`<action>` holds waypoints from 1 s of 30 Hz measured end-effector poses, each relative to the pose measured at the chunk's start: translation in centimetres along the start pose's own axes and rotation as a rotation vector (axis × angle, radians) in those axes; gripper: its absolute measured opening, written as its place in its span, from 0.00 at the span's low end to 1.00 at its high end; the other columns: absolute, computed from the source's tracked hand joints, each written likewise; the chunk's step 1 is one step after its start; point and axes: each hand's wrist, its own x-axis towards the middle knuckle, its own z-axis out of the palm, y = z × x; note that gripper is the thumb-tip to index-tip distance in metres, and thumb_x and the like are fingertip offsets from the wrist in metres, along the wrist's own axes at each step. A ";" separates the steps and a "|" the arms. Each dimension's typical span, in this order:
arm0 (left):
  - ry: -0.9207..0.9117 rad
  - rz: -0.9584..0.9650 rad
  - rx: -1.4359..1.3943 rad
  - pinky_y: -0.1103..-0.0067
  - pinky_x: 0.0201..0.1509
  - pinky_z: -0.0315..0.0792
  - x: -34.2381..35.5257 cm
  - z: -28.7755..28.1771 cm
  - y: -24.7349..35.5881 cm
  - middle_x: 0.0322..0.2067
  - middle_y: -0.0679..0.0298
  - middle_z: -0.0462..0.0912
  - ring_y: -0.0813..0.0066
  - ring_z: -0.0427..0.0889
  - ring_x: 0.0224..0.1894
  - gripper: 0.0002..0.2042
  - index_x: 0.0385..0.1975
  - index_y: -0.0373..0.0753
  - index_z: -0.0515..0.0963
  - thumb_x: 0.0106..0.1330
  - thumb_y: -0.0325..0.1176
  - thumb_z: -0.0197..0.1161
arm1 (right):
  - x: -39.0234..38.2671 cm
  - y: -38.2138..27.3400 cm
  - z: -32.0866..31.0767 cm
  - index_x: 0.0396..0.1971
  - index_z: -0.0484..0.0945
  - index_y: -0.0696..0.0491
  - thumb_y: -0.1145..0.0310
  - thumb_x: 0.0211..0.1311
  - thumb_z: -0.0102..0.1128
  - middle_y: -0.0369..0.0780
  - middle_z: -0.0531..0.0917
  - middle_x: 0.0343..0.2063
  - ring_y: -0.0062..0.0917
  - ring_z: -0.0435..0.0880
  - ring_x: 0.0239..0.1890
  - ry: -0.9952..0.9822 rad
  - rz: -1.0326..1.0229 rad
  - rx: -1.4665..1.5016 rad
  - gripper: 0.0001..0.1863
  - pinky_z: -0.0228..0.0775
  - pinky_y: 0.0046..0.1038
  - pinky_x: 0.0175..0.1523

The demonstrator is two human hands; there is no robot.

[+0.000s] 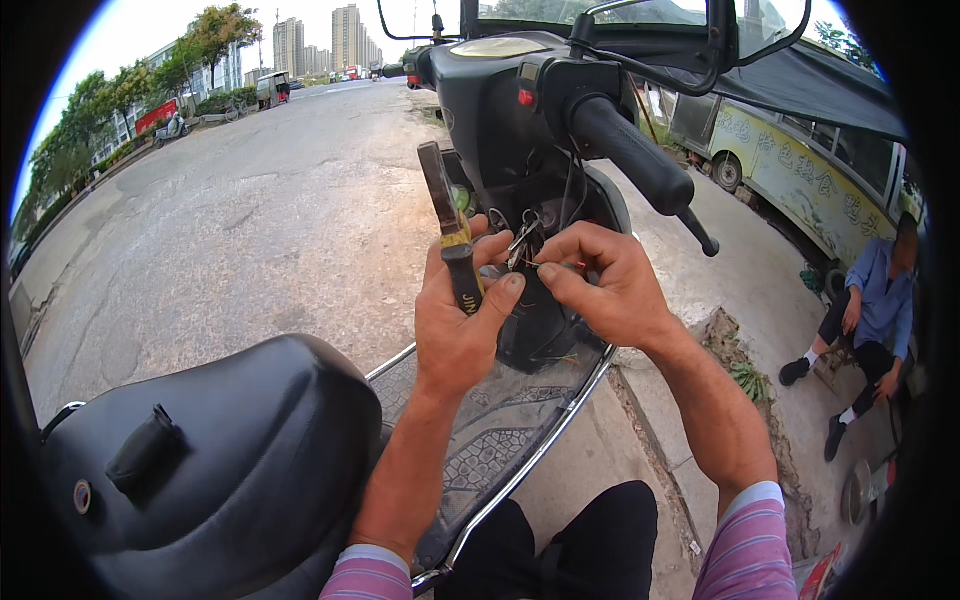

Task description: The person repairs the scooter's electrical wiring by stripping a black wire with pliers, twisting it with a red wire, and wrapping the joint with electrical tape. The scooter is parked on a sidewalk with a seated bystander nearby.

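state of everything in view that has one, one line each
left hand, closed around tool
right hand, thumb and forefinger pinched on wires
tool, gripped, head pointing up
wires, exposed, ends too small to judge
handlebar grip, not held
brake lever, unsqueezed
seat, down
black bundle, lying on seat

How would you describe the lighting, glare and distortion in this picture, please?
Head view: daylight, the sky nearly white at upper left; head view: soft sheen on the black seat; head view: the parked yellow-sided vehicle slants near the dark round rim; head view: the small metallic tangle between left hand and right hand is too fine to make out clearly.
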 end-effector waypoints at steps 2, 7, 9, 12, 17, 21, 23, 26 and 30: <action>-0.012 0.070 0.045 0.76 0.52 0.77 0.7 -0.2 -0.8 0.58 0.55 0.74 0.72 0.81 0.48 0.17 0.53 0.32 0.80 0.65 0.28 0.69 | 0.0 0.0 -0.2 0.34 0.82 0.58 0.72 0.60 0.65 0.28 0.72 0.18 0.09 0.65 0.22 -0.012 -0.011 -0.053 0.06 0.57 0.19 0.26; -0.028 -0.020 0.005 0.79 0.48 0.76 0.3 -0.2 -1.0 0.56 0.56 0.76 0.76 0.80 0.44 0.08 0.42 0.32 0.82 0.63 0.24 0.68 | 0.3 -0.2 0.1 0.34 0.81 0.58 0.73 0.61 0.65 0.30 0.78 0.26 0.10 0.70 0.28 -0.064 0.059 -0.045 0.05 0.62 0.19 0.32; -0.001 0.019 -0.051 0.80 0.48 0.75 0.1 0.0 -1.5 0.55 0.58 0.77 0.78 0.79 0.44 0.06 0.39 0.33 0.82 0.63 0.23 0.67 | 0.3 -0.3 0.1 0.34 0.81 0.59 0.73 0.61 0.65 0.31 0.78 0.26 0.10 0.71 0.28 -0.071 0.066 -0.038 0.05 0.63 0.19 0.32; 0.006 -0.040 -0.144 0.81 0.48 0.74 -0.1 -0.1 -1.7 0.53 0.60 0.78 0.80 0.79 0.43 0.05 0.38 0.34 0.82 0.64 0.21 0.66 | 0.2 -0.5 0.2 0.35 0.80 0.60 0.72 0.63 0.63 0.33 0.80 0.28 0.12 0.76 0.30 -0.058 0.055 0.035 0.06 0.69 0.19 0.35; 0.033 -0.104 -0.277 0.83 0.44 0.72 -0.2 -0.1 -2.1 0.53 0.61 0.78 0.83 0.77 0.40 0.06 0.38 0.34 0.82 0.63 0.19 0.64 | -0.4 0.6 0.2 0.40 0.79 0.62 0.73 0.67 0.60 0.37 0.85 0.30 0.15 0.84 0.31 -0.031 0.042 0.281 0.08 0.76 0.19 0.38; 0.025 -0.175 -0.265 0.75 0.52 0.76 -0.5 0.0 -1.9 0.55 0.53 0.76 0.71 0.81 0.44 0.05 0.37 0.31 0.80 0.63 0.20 0.60 | -0.5 0.6 0.4 0.43 0.79 0.62 0.73 0.70 0.58 0.39 0.87 0.33 0.15 0.84 0.31 -0.024 0.015 0.245 0.08 0.76 0.18 0.37; 0.015 -0.183 -0.252 0.81 0.44 0.73 -0.6 0.0 -2.0 0.53 0.59 0.77 0.80 0.78 0.39 0.04 0.36 0.32 0.80 0.63 0.19 0.62 | -0.3 0.7 0.9 0.43 0.79 0.62 0.72 0.71 0.58 0.39 0.87 0.33 0.14 0.83 0.30 0.010 -0.028 0.249 0.09 0.75 0.18 0.36; -0.023 -0.198 -0.229 0.82 0.43 0.72 -1.1 0.2 -2.1 0.52 0.61 0.78 0.82 0.77 0.38 0.03 0.34 0.33 0.80 0.62 0.19 0.64 | -0.1 -0.3 1.3 0.42 0.80 0.62 0.71 0.71 0.58 0.37 0.86 0.30 0.13 0.82 0.28 0.061 0.012 0.301 0.09 0.74 0.17 0.34; -0.196 -0.201 -0.118 0.79 0.48 0.72 -1.3 -0.1 -2.0 0.50 0.61 0.78 0.78 0.77 0.44 0.04 0.35 0.33 0.81 0.61 0.22 0.64 | 0.0 -1.6 0.7 0.39 0.79 0.62 0.70 0.70 0.59 0.36 0.85 0.28 0.12 0.81 0.27 0.085 0.095 0.173 0.09 0.73 0.17 0.32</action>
